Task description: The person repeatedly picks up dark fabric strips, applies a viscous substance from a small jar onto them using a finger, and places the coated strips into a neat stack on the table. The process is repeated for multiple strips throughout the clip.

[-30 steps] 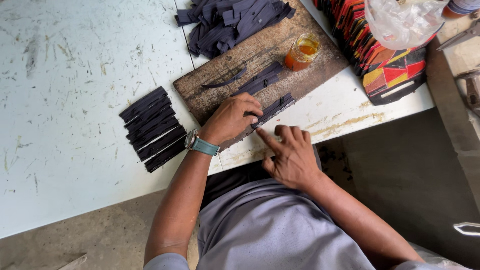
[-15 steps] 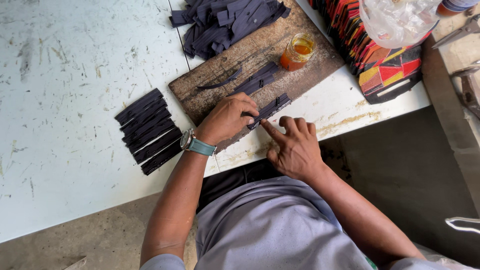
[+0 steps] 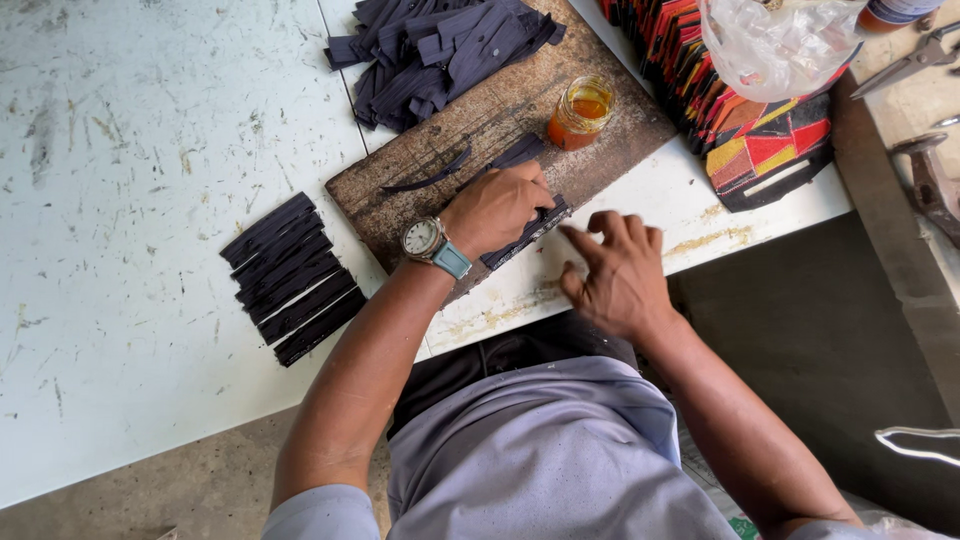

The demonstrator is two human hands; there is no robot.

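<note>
left hand: left hand (image 3: 497,207) lies palm down on the wooden board (image 3: 400,195), fingers curled over a dark strip (image 3: 528,232) and pressing it to the board; wrist carries a watch (image 3: 428,240) with a teal band
right hand: right hand (image 3: 618,268) is just right of the strip, over the white table (image 3: 130,180) edge; fingers spread and loose, index stretched toward the strip's end, nothing in its grasp; contact with the strip can't be told
strip in work: dark, long, narrow, lies slantwise at the near edge of the board, mostly hidden under the left hand
board: worn brown wood, stained, sits slantwise on the table in front of the person
on board: another thin curved dark strip (image 3: 428,176) and a few short dark pieces (image 3: 518,152) just beyond the left hand; small glass jar (image 3: 580,112) with amber liquid near the far right corner, lid off
far pile: loose heap of dark strips (image 3: 440,50) at the board's far end, spilling onto the table
near stack: neat row of dark strips (image 3: 292,278) laid side by side on the table, left of the board, apart from it
right side: stack of red, orange and black patterned pieces (image 3: 750,130) at the table's right edge, clear plastic bag (image 3: 780,45) resting on top
bench at right: metal pliers (image 3: 905,65), well apart from both hands
</note>
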